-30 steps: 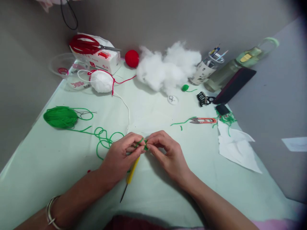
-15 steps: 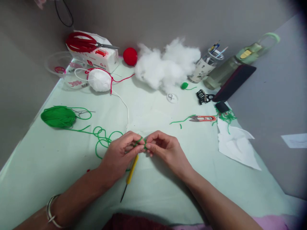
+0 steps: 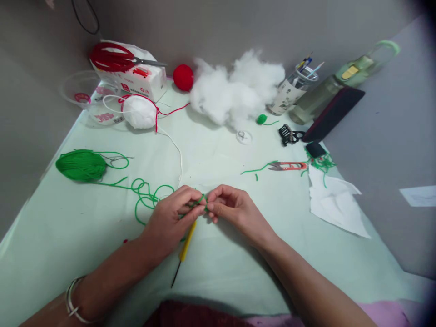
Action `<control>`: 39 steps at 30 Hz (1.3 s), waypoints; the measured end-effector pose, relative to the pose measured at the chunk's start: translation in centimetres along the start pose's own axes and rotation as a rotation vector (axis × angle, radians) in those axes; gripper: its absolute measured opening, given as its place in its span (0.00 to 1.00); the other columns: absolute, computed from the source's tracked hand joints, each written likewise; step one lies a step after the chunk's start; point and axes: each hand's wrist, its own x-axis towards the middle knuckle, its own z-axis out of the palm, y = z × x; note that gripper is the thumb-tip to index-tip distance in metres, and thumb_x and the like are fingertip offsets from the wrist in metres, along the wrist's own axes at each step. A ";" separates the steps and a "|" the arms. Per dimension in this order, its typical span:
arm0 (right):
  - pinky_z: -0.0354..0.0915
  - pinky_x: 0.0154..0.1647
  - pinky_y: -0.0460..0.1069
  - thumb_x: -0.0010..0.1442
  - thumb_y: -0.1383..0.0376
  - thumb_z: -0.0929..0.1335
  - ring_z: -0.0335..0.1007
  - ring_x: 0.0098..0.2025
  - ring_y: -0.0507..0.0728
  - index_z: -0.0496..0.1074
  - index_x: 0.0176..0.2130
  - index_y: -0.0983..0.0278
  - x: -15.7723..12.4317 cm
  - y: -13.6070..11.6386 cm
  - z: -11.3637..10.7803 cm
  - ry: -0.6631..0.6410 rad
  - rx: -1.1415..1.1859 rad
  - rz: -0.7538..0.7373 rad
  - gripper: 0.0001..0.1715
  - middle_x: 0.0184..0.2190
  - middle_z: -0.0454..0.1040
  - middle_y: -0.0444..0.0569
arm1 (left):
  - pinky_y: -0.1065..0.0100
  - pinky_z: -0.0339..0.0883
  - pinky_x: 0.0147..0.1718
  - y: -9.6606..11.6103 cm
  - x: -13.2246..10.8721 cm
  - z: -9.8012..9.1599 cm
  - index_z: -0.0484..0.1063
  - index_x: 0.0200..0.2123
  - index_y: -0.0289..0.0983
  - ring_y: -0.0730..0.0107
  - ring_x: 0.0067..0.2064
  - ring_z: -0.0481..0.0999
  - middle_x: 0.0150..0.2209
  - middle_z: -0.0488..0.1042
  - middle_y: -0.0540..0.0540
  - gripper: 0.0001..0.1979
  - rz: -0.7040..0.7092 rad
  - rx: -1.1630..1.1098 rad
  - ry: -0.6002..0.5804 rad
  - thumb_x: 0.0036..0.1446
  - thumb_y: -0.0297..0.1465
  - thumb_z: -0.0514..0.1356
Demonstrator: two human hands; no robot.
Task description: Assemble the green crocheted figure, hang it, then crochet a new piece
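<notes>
My left hand (image 3: 173,215) is closed, with green yarn (image 3: 203,198) looped around its fingertips and pinched by the thumb. My right hand (image 3: 231,209) meets it fingertip to fingertip and pinches the same yarn between thumb and index finger. The fingers hide most of the held piece. Under the left hand lies a crochet hook with a yellow handle (image 3: 186,245), its dark shaft pointing toward me. Loose loops of green yarn run left across the table to a green skein (image 3: 81,165).
At the back are white stuffing (image 3: 235,93), a red yarn ball (image 3: 183,77), a white yarn ball (image 3: 139,111) and red scissors (image 3: 114,56) on a tissue box. To the right lie orange thread snips (image 3: 288,166), a hair clip (image 3: 288,135), white paper (image 3: 330,202) and a bottle (image 3: 316,97).
Both hands stay together at nearly the same spot, with the green yarn shifting slightly at the fingertips. The camera view has moved a little. Other things lie as before.
</notes>
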 end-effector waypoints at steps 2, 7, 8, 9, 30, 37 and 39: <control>0.65 0.32 0.47 0.56 0.55 0.77 0.69 0.27 0.50 0.73 0.35 0.65 -0.1 -0.1 0.2 0.008 -0.047 -0.038 0.17 0.25 0.74 0.42 | 0.72 0.74 0.37 0.1 0.1 0.0 0.72 0.36 0.38 0.72 0.38 0.77 0.38 0.72 0.49 0.02 -0.019 -0.021 0.013 0.63 0.29 0.60; 0.64 0.32 0.47 0.57 0.58 0.76 0.68 0.30 0.51 0.74 0.37 0.63 -0.4 0.4 0.6 0.065 -0.203 -0.185 0.13 0.28 0.73 0.43 | 0.70 0.75 0.41 0.0 0.2 0.1 0.72 0.34 0.38 0.68 0.44 0.76 0.45 0.72 0.46 0.02 -0.040 -0.069 0.030 0.61 0.30 0.61; 0.65 0.33 0.47 0.59 0.60 0.74 0.69 0.31 0.51 0.75 0.37 0.63 -0.4 0.6 0.6 0.084 -0.241 -0.225 0.10 0.30 0.74 0.44 | 0.70 0.75 0.41 -0.1 0.2 0.1 0.72 0.34 0.39 0.68 0.45 0.76 0.45 0.72 0.46 0.02 -0.043 -0.084 0.030 0.61 0.30 0.61; 0.66 0.34 0.48 0.61 0.62 0.73 0.70 0.32 0.51 0.75 0.37 0.63 -0.5 0.8 0.6 0.100 -0.284 -0.268 0.07 0.32 0.74 0.45 | 0.69 0.75 0.42 -0.2 0.1 0.1 0.72 0.34 0.39 0.67 0.46 0.76 0.45 0.72 0.46 0.03 -0.046 -0.097 0.030 0.61 0.31 0.61; 0.71 0.35 0.48 0.65 0.66 0.70 0.74 0.33 0.52 0.73 0.38 0.62 -0.7 1.1 0.4 0.148 -0.384 -0.403 0.02 0.34 0.76 0.46 | 0.64 0.77 0.45 0.8 0.9 -0.3 0.77 0.34 0.37 0.66 0.40 0.80 0.46 0.77 0.44 0.08 -0.233 -0.260 -0.020 0.59 0.35 0.63; 0.74 0.36 0.47 0.64 0.69 0.71 0.74 0.34 0.51 0.74 0.41 0.61 -0.9 1.1 0.3 0.162 -0.610 -0.618 0.04 0.41 0.75 0.49 | 0.67 0.74 0.47 0.5 1.0 -0.4 0.77 0.34 0.39 0.67 0.43 0.79 0.41 0.78 0.48 0.08 -0.191 -0.196 -0.040 0.62 0.35 0.61; 0.74 0.38 0.47 0.66 0.70 0.69 0.75 0.36 0.52 0.73 0.41 0.61 -1.0 1.2 0.4 0.171 -0.709 -0.696 0.04 0.41 0.75 0.50 | 0.68 0.73 0.47 0.4 1.0 -0.4 0.77 0.34 0.39 0.68 0.43 0.79 0.40 0.78 0.49 0.08 -0.191 -0.192 -0.040 0.62 0.35 0.61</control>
